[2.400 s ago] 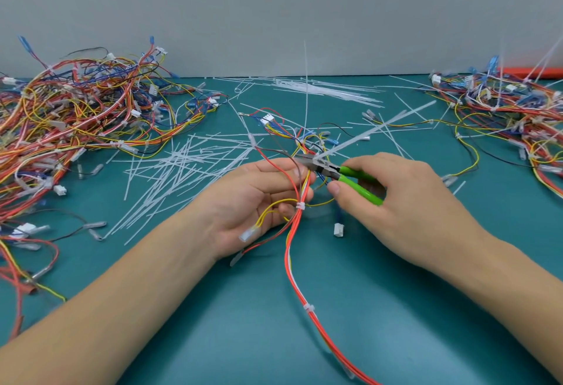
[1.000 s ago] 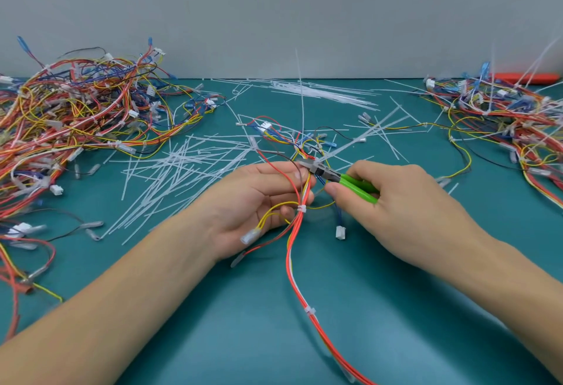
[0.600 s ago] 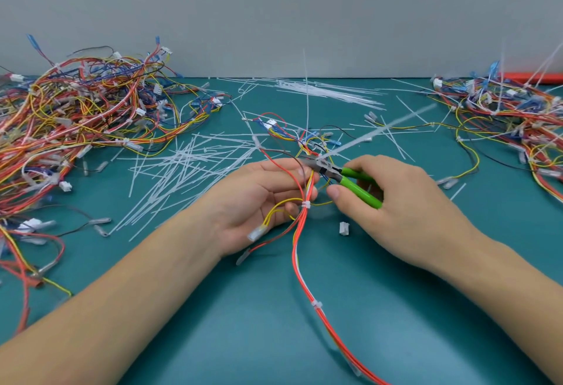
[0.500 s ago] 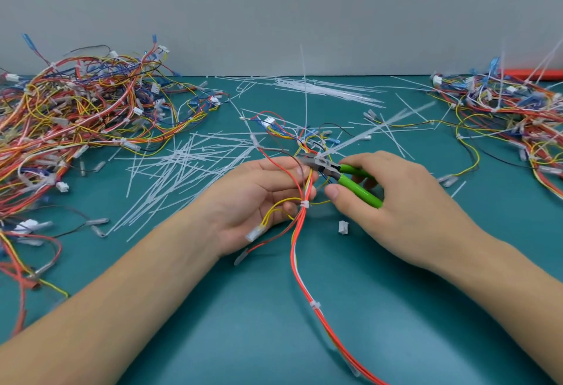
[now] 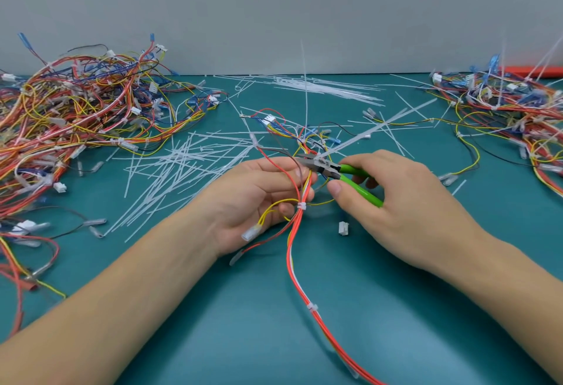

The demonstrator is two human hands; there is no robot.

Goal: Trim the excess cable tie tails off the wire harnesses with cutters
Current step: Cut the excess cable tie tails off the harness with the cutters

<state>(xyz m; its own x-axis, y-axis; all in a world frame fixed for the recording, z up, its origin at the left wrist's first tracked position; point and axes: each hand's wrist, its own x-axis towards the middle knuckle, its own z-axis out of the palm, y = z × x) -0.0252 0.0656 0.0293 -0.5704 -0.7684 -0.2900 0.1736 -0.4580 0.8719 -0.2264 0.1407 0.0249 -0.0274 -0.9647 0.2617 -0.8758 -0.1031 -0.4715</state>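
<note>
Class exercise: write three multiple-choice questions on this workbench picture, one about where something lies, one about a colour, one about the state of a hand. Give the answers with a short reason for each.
1. Where does the big pile of cut-off tie tails lie?
A. left of the left hand
B. right of the right hand
C. under the right forearm

2. What colour are the handles of the cutters?
A. red
B. green
C. black

3. What is the left hand doing?
A. lying flat on the table
B. holding the wire harness
C. gripping the cutters

Answers:
1 A: the white strips are spread on the teal table left of that hand.
2 B: bright green handles show in the grip of the right hand.
3 B: its fingers curl round the wire harness near a white tie.
</note>
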